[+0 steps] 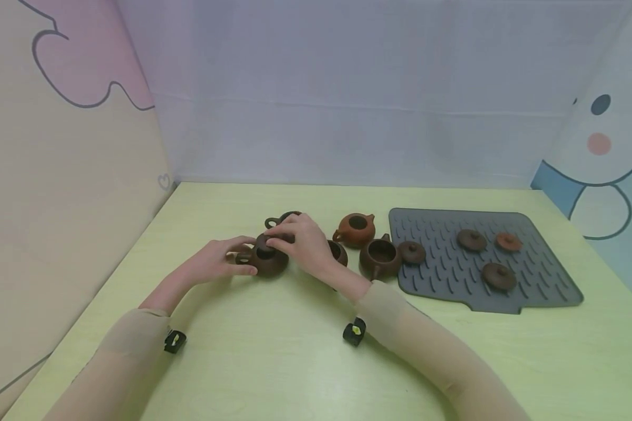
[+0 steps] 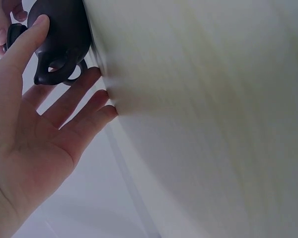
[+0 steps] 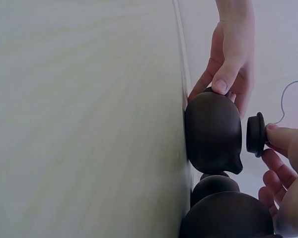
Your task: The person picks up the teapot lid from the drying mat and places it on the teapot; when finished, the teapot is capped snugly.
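Note:
My right hand (image 1: pixel 308 245) pinches a dark brown teapot lid (image 3: pixel 256 135) by its knob. The lid hovers just over the mouth of a small dark teapot (image 1: pixel 270 263), a narrow gap between them in the right wrist view. My left hand (image 2: pixel 54 114) is at the handle side of this teapot. Its thumb lies against the pot's body, and the other fingers stretch out fairly straight past the handle (image 2: pixel 57 74). In the head view the teapot stands upright on the table. Part of its rim is hidden behind the lid.
Behind stands another dark teapot (image 1: pixel 287 216), partly covered by my right hand. Rightward are a partly hidden pot (image 1: pixel 339 252), a reddish-brown teapot (image 1: pixel 355 235) and a dark lidless teapot (image 1: pixel 380 266). A grey ridged mat (image 1: pixel 437 275) bears several lids, one reddish (image 1: pixel 508 241).

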`<control>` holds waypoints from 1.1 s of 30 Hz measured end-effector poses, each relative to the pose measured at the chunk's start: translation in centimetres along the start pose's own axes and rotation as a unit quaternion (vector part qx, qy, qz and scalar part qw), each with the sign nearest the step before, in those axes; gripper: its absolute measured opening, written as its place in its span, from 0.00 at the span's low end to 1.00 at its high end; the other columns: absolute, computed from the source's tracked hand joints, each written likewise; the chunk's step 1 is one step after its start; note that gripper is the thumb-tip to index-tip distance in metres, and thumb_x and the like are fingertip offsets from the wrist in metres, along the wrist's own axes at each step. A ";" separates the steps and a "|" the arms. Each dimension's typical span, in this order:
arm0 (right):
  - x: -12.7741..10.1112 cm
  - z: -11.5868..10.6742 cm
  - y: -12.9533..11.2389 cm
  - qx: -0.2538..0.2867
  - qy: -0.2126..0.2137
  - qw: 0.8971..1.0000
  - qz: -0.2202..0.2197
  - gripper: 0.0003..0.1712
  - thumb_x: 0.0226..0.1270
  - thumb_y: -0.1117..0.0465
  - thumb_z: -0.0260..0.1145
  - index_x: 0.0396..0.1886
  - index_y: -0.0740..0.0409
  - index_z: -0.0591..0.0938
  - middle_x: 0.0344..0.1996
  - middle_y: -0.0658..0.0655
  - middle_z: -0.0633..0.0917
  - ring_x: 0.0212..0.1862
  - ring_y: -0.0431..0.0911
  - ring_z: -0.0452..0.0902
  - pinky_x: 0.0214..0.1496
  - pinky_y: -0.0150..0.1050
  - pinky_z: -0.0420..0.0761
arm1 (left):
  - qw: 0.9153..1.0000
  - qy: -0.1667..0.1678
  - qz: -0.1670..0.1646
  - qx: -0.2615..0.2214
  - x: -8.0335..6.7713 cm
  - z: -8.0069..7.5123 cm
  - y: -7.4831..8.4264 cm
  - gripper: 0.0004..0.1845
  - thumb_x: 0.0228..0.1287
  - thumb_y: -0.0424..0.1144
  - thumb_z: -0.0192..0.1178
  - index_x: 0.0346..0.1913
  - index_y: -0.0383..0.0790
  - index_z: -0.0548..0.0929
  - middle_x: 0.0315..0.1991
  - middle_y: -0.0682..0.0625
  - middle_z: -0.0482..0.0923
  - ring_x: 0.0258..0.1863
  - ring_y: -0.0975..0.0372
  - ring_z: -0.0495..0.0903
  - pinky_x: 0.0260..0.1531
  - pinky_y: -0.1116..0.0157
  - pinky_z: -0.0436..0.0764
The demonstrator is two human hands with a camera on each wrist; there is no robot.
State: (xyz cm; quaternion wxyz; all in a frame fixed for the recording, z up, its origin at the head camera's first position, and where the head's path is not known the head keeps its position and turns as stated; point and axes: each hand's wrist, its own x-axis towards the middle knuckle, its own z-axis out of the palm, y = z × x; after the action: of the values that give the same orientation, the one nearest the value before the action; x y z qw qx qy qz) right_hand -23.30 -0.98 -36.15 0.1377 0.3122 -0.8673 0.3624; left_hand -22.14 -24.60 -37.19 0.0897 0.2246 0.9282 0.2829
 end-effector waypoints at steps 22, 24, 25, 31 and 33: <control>0.4 0.8 0.0 -0.063 -0.075 0.995 0.024 0.11 0.58 0.48 0.67 0.41 0.36 0.86 0.36 0.41 0.83 0.41 0.40 0.72 0.41 0.35 0.72 | 1.000 -0.005 0.000 -0.009 0.1 0.1 0.0 0.33 0.51 0.60 0.65 0.62 0.60 0.69 0.54 0.45 0.79 0.50 0.53 0.82 0.54 0.50 0.75; 0.4 0.8 0.0 -0.065 -0.073 0.995 0.025 0.11 0.58 0.48 0.67 0.42 0.36 0.86 0.36 0.41 0.83 0.41 0.40 0.72 0.42 0.36 0.72 | 1.000 -0.004 0.000 -0.008 0.1 0.1 0.0 0.34 0.51 0.60 0.65 0.62 0.60 0.69 0.54 0.45 0.79 0.50 0.53 0.82 0.54 0.50 0.75; 0.4 0.7 0.0 -0.064 -0.071 0.995 0.026 0.11 0.58 0.48 0.67 0.41 0.36 0.86 0.36 0.40 0.84 0.42 0.40 0.72 0.42 0.36 0.72 | 1.000 -0.004 0.001 -0.007 0.1 0.1 0.0 0.34 0.51 0.60 0.65 0.62 0.60 0.69 0.54 0.45 0.79 0.50 0.53 0.82 0.54 0.50 0.75; 0.2 0.2 0.1 -0.054 -0.052 0.997 0.028 0.08 0.59 0.50 0.68 0.39 0.39 0.87 0.37 0.40 0.85 0.43 0.40 0.73 0.43 0.36 0.73 | 1.000 -0.002 0.002 -0.006 0.1 0.1 -0.1 0.34 0.50 0.61 0.65 0.62 0.60 0.69 0.54 0.45 0.80 0.49 0.53 0.82 0.53 0.50 0.76; 0.2 0.1 0.2 -0.050 -0.046 0.997 0.027 0.08 0.59 0.51 0.68 0.38 0.40 0.87 0.37 0.41 0.85 0.43 0.40 0.73 0.43 0.36 0.73 | 1.000 -0.002 0.001 -0.006 0.0 0.1 -0.2 0.34 0.50 0.61 0.65 0.62 0.60 0.69 0.54 0.46 0.80 0.49 0.53 0.82 0.53 0.51 0.76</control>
State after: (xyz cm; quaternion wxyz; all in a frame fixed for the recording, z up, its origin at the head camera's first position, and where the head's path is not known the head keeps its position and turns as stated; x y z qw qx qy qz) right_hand -23.57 -1.05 -36.21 0.1032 0.2977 -0.8978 0.3078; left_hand -22.18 -24.65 -37.38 0.0928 0.2253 0.9260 0.2882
